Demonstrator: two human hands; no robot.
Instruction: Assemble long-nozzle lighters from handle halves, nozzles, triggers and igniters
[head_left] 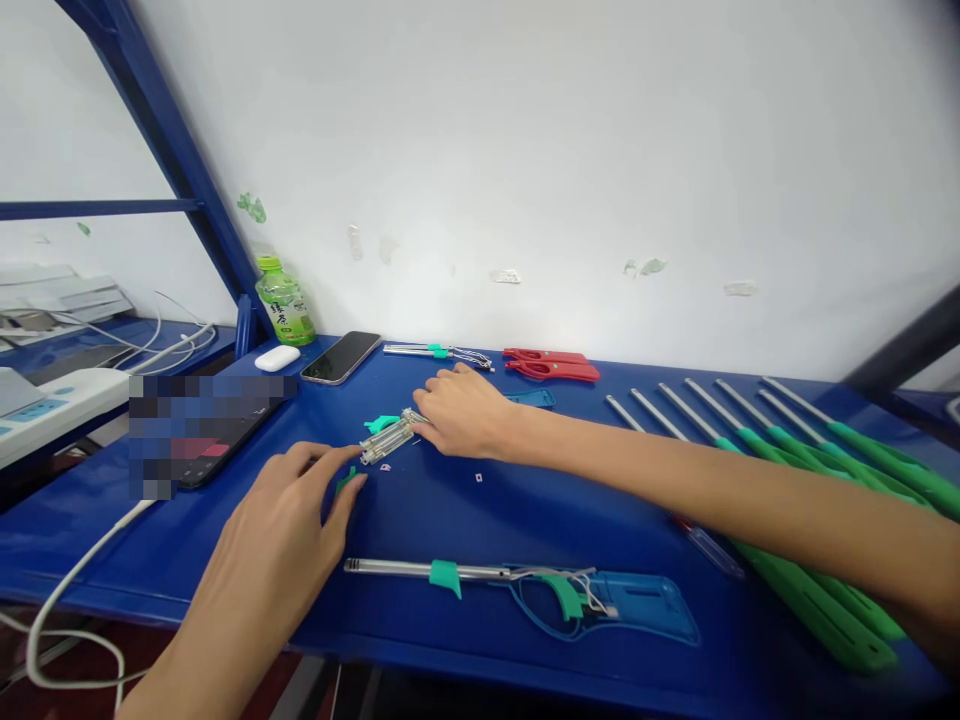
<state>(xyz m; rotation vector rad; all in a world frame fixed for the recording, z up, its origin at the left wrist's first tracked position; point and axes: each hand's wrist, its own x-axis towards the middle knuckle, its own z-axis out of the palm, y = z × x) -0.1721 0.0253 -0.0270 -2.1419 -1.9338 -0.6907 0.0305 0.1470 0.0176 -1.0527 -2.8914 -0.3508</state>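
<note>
My right hand (pixel 461 410) has its fingers curled over the far end of a bundle of thin clear-and-silver rods (pixel 390 440); the fingertips are partly hidden. At the bundle's near end is my left hand (pixel 289 515), thumb and forefinger apart, with a small green piece (pixel 346 480) showing between them. Another green trigger-shaped piece (pixel 382 424) lies behind the rods. Closer to me, a silver tube (pixel 397 568) with a green trigger piece (pixel 446 576) and white wires rests against a blue lighter-like half shell (pixel 645 603).
Several green-handled stick lighters (pixel 817 590) lie at right. Red handle shells (pixel 551 365), a second wired tube (pixel 420 351), a phone (pixel 342 357), a white earbud case (pixel 277 358) and a green bottle (pixel 285 305) line the back. A black device (pixel 225 440) and white cable are at left.
</note>
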